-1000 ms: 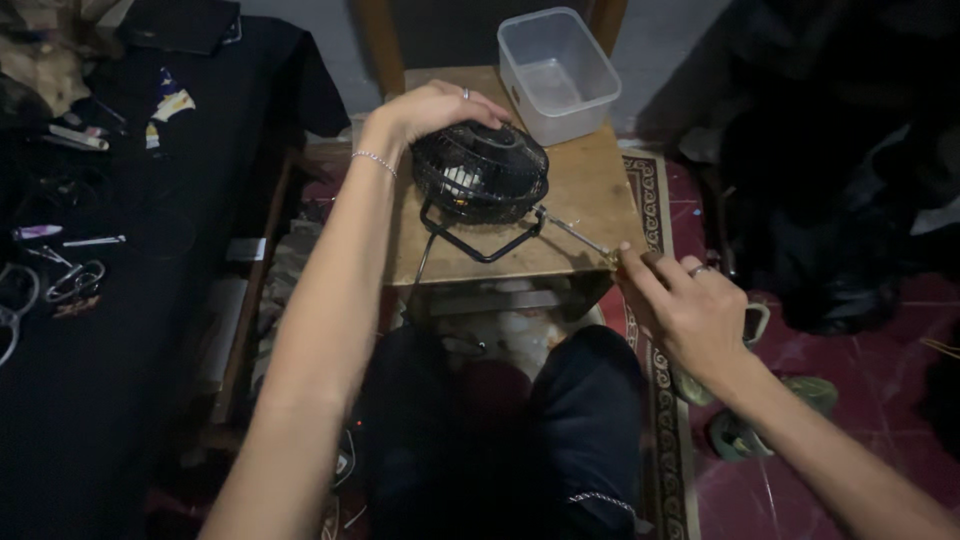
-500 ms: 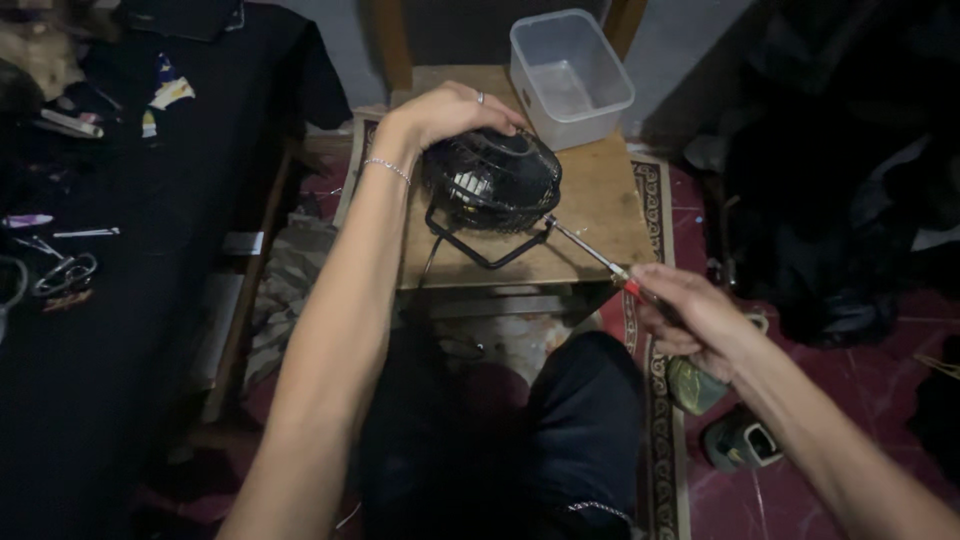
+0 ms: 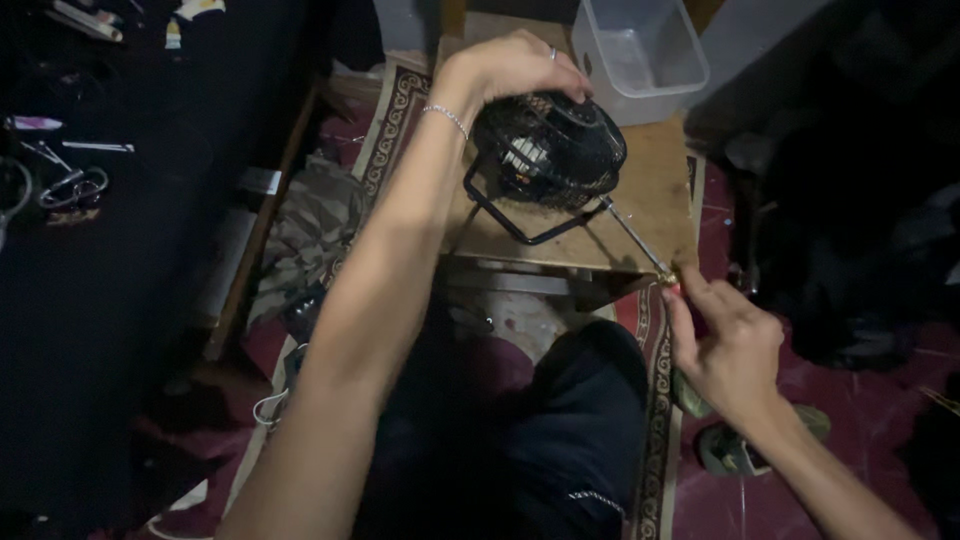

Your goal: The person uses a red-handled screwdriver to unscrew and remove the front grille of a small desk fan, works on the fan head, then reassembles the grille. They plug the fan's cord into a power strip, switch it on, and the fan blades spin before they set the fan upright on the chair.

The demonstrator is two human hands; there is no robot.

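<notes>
Two hands at work. We note the left hand point(image 3: 510, 68), upper centre of the frame, clamped over the top of a small black fan point(image 3: 548, 150), pinning it on the wooden table point(image 3: 655, 190) so it cannot shift. Our right hand point(image 3: 728, 345), lower right, is closed on the handle of a screwdriver point(image 3: 635, 238), whose shaft slants up to the fan's lower edge. A clear plastic tub point(image 3: 640, 55) stands behind, apart from the fan.

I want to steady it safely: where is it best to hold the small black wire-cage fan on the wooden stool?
Probably the small black wire-cage fan by its domed top, from above, as the left hand does; the screwdriver occupies its lower right side.
</notes>
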